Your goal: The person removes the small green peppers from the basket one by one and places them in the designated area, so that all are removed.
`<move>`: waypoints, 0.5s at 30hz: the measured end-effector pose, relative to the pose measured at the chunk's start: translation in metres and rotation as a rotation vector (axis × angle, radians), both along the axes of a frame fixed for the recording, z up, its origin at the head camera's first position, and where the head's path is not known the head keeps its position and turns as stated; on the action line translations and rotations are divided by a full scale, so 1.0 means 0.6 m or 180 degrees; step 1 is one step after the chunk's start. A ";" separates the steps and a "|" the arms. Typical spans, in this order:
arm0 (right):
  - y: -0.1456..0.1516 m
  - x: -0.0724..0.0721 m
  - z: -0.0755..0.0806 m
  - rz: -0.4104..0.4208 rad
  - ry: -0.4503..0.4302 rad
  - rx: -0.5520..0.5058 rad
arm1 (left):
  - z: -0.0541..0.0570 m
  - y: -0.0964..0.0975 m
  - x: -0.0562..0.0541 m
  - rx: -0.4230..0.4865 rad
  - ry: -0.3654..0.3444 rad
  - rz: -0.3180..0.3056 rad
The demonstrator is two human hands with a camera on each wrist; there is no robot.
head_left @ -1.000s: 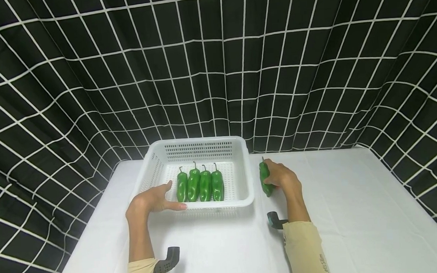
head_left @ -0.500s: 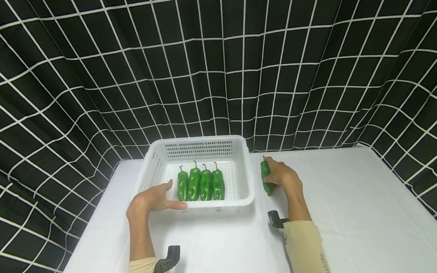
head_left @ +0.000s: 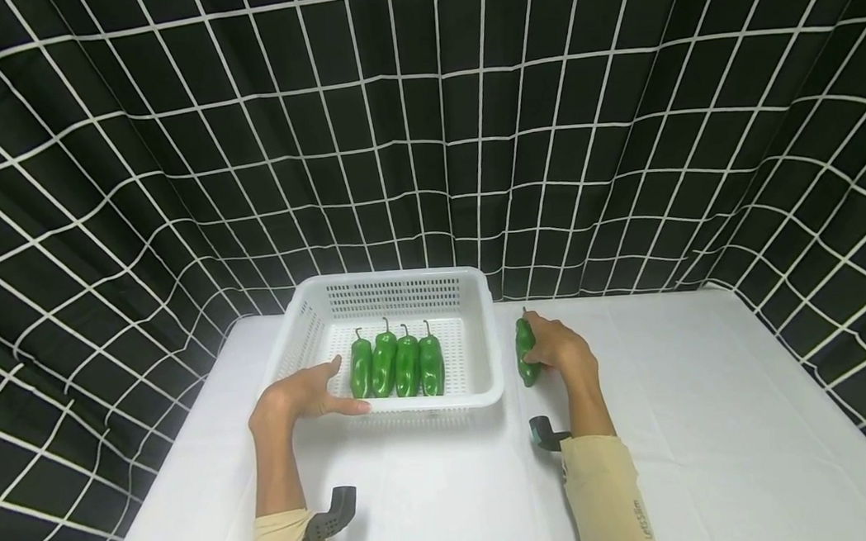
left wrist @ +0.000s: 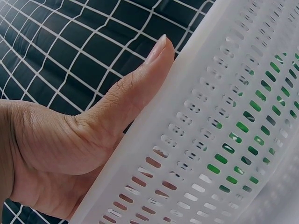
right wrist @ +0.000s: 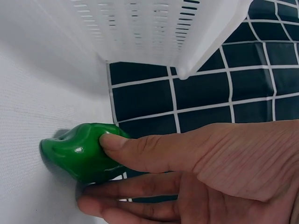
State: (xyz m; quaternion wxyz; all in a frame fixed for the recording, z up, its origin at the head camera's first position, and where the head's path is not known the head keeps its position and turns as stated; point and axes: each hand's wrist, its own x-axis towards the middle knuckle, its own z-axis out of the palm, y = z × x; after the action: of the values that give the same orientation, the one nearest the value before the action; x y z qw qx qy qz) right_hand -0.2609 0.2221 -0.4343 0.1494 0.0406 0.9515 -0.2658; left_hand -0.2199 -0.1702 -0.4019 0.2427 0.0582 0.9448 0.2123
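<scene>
My right hand (head_left: 563, 347) pinches a glossy green pepper (head_left: 525, 356) on the white table, just right of the basket. In the right wrist view the thumb (right wrist: 114, 142) presses one side of the pepper (right wrist: 84, 149), with the other fingers on its far side. My left hand (head_left: 303, 397) holds the near-left corner of the white plastic basket (head_left: 441, 403). Its thumb (left wrist: 156, 58) lies along the rim; the fingers are mostly hidden behind the slotted wall. Several more green peppers (head_left: 406, 365) lie side by side in the basket, stems pointing away from me.
A white cloth (head_left: 432, 494) covers the table. Black curtains (head_left: 397, 173) with a white grid rise behind it and at both sides. Each wrist carries a dark camera mount, one (head_left: 332, 517) at the left sleeve and one (head_left: 547, 434) at the right.
The pepper under my right hand has turned slightly, its lower end swinging a little left so that it stands straighter. The left hand, the basket and its peppers look the same.
</scene>
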 end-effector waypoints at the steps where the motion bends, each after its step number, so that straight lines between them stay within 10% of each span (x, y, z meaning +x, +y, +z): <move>1: -0.001 0.000 0.000 0.0006 0.0001 0.0002 | 0.000 0.000 0.000 0.0000 0.0000 0.0008; 15: -0.005 -0.001 0.001 0.0041 -0.0009 0.0063 | 0.002 -0.001 0.000 -0.0027 0.0021 -0.0041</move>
State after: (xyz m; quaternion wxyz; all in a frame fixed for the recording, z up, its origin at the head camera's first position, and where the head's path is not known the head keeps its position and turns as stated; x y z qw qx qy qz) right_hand -0.2613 0.2193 -0.4340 0.1521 0.0364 0.9541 -0.2554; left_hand -0.2197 -0.1707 -0.4009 0.2412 0.0639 0.9461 0.2065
